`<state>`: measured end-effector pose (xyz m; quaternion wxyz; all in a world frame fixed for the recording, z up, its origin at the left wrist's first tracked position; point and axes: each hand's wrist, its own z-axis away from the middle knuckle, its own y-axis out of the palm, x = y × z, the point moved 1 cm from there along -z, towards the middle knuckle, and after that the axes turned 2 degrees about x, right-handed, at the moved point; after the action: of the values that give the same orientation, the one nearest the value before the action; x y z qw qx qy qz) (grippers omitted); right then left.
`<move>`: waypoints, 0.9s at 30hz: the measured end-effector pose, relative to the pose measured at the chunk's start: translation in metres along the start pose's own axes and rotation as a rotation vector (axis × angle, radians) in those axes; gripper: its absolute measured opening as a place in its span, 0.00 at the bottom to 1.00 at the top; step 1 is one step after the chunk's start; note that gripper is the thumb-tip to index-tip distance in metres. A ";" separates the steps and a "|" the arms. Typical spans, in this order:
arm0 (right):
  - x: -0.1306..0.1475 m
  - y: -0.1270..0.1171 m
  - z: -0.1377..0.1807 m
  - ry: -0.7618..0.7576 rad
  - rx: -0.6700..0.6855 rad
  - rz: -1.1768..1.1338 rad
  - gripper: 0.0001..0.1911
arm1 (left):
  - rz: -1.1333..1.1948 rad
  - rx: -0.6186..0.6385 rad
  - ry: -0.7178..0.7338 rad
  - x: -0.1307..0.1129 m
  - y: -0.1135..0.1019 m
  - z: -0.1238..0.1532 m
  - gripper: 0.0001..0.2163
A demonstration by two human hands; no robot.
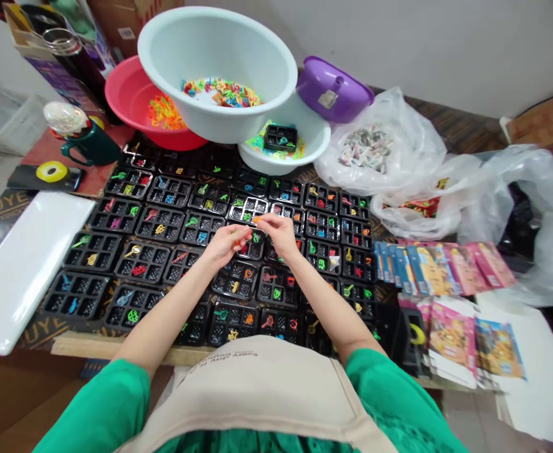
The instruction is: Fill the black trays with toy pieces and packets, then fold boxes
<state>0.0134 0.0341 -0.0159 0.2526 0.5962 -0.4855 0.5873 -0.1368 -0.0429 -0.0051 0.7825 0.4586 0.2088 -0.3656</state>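
Black trays (87, 283): lying beneath and around the fingers (272, 221), holding colourful pieces (139, 270)
Right fingers (276, 224): pinching an orange piece (257, 219)
Left fingers (231, 234): gripping reddish pieces (248, 233)
Pale basin (238, 123): containing mixed pieces (236, 93) beyond the fingers

The left forearm (175, 306) slants far and right from the near side, the right forearm (326, 299) far and left — and at the scene's middle the left hand (226, 244), curled inward, sits just beside the slightly farther right hand (279, 233), whose fingertips (266, 218) close in a pinch.
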 end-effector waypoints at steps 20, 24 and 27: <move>0.021 0.031 -0.059 -0.186 0.163 0.165 0.07 | 0.174 -0.033 -0.035 -0.022 -0.019 -0.008 0.18; -0.006 0.051 -0.107 -0.168 0.075 0.278 0.06 | 0.227 -0.117 0.052 -0.039 -0.046 0.010 0.12; -0.024 0.068 -0.147 -0.174 0.052 0.450 0.10 | 0.232 -0.165 0.150 -0.052 -0.067 0.018 0.14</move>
<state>-0.1087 0.1420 -0.0304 0.0570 0.5276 -0.6107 0.5877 -0.2218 -0.0591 0.0006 0.8367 0.4399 0.2417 -0.2192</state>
